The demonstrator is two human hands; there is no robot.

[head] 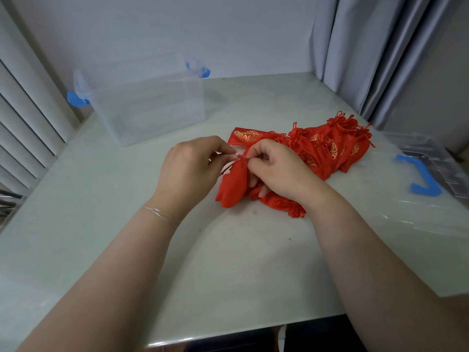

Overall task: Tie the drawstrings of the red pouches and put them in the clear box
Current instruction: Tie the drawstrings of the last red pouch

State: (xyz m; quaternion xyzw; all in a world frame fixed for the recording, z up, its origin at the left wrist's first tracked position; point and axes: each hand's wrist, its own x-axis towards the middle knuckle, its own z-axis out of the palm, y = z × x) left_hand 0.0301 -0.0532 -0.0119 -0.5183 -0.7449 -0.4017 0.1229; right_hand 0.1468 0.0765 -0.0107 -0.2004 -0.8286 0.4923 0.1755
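A red pouch lies on the pale table between my hands, its neck gathered. My left hand pinches the red drawstring at the neck from the left. My right hand pinches the drawstring from the right, its lower fingers resting on the pouch. Behind my right hand lies a pile of red pouches with gold print and knotted cords. The clear box with blue latches stands open at the back left, and nothing shows inside it.
The clear lid with a blue handle lies at the right edge of the table. Grey curtains hang at the back right, white slats stand at the left, and the table's front edge is near me.
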